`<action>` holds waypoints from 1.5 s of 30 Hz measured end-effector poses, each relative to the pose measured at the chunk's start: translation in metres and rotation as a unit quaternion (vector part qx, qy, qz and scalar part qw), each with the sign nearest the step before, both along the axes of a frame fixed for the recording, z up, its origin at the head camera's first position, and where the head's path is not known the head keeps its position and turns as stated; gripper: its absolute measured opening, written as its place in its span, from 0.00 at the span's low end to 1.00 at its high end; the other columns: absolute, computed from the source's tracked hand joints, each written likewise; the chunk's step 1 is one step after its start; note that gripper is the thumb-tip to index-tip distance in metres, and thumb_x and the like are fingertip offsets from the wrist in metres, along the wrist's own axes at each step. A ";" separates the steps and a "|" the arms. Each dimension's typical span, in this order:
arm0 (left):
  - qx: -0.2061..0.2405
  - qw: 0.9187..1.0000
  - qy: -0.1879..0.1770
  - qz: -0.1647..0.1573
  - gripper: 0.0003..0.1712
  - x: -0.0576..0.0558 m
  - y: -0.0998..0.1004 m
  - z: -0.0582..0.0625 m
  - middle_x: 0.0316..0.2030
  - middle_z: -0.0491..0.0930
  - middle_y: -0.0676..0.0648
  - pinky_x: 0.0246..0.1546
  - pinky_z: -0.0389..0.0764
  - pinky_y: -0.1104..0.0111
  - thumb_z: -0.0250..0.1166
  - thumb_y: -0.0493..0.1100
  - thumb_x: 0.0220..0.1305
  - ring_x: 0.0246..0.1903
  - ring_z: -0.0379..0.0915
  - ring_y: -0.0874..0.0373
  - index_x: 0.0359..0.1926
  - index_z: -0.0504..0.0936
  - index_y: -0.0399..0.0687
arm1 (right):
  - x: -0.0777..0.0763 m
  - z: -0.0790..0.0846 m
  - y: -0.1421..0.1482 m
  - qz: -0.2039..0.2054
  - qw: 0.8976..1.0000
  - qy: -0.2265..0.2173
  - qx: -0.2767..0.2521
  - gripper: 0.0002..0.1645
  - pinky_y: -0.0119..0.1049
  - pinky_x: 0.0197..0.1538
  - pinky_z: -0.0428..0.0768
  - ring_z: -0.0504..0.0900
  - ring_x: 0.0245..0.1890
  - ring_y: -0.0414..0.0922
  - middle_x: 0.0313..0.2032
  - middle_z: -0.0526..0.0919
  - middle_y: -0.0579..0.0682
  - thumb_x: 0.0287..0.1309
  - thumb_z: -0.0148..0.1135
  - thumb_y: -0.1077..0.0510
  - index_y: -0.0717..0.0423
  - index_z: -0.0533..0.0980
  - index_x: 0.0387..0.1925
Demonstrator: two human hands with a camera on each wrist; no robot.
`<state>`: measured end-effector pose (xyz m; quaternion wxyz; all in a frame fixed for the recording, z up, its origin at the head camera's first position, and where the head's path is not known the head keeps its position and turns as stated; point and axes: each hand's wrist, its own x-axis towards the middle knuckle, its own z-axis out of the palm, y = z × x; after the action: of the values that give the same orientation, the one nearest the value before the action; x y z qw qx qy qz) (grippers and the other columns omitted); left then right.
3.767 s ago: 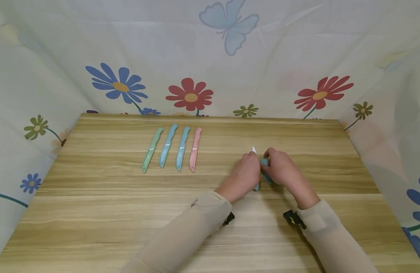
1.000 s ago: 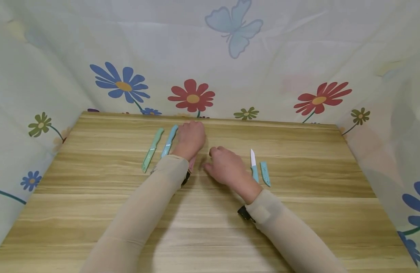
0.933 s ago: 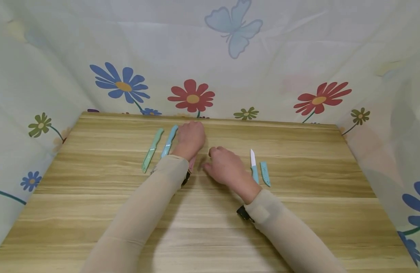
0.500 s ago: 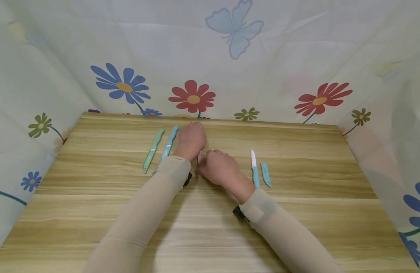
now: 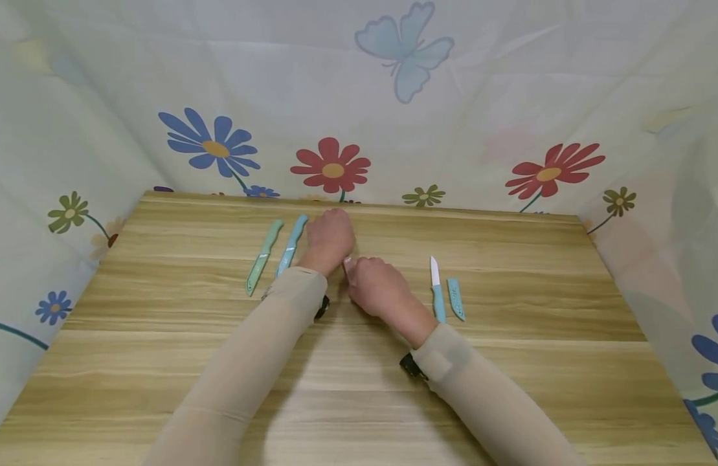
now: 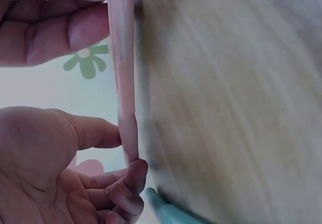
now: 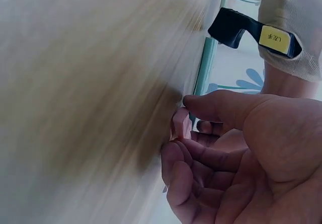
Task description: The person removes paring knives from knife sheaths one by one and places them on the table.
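Observation:
Both hands are on one pink sheathed knife (image 5: 348, 266), mostly hidden by them in the head view. My left hand (image 5: 331, 236) pinches its handle between thumb and fingers; the left wrist view shows this left hand (image 6: 35, 153) at the handle end. My right hand (image 5: 379, 286) grips the sheath end, and the right wrist view has its thumb and fingers (image 7: 176, 156) curled round the pink tip (image 7: 181, 123). The seam between sheath and handle (image 6: 130, 133) is closed, with no blade showing. The knife runs close along the tabletop.
Left of the hands lie a green sheathed knife (image 5: 264, 257) and a blue one (image 5: 291, 244), partly behind the left sleeve. To the right, a bare-bladed blue knife (image 5: 437, 294) lies beside its blue sheath (image 5: 456, 299). A flowered cloth (image 5: 475, 97) surrounds the wooden table (image 5: 347, 401).
Both hands have moved left from the blue knife and its sheath, which now lie apart on the table. Over the last second my right hand has come left and taken hold of the pink sheath.

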<state>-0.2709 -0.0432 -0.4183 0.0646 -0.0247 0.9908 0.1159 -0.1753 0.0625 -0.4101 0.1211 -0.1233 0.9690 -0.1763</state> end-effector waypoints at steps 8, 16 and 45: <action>0.101 0.995 -0.005 0.000 0.06 0.010 -0.012 0.015 0.37 0.81 0.42 0.35 0.83 0.58 0.63 0.37 0.71 0.32 0.76 0.49 0.36 0.82 0.38 | 0.004 0.006 0.011 -0.015 1.000 -0.010 -0.011 0.14 0.41 0.30 0.79 0.79 0.26 0.49 0.29 0.79 0.54 0.74 0.62 0.53 0.57 0.76 0.33; 0.234 0.972 0.005 0.012 0.18 0.013 -0.025 0.020 0.38 0.78 0.43 0.31 0.77 0.64 0.63 0.44 0.75 0.32 0.73 0.51 0.53 0.75 0.32 | 0.007 0.010 0.026 -0.018 0.999 0.019 -0.023 0.09 0.39 0.27 0.78 0.78 0.25 0.48 0.30 0.80 0.52 0.65 0.70 0.59 0.58 0.76 0.36; 0.635 0.763 -0.108 0.055 0.19 0.054 -0.054 0.020 0.52 0.76 0.33 0.51 0.87 0.59 0.64 0.38 0.78 0.46 0.86 0.48 0.58 0.71 0.27 | 0.018 0.013 0.077 0.050 0.981 0.189 -0.012 0.15 0.41 0.33 0.81 0.79 0.31 0.45 0.34 0.82 0.47 0.61 0.75 0.61 0.55 0.85 0.49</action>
<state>-0.2172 -0.0972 -0.3978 0.1652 -0.0444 0.6742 0.7185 -0.1574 0.1390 -0.3974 -0.0572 -0.2037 0.9650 -0.1549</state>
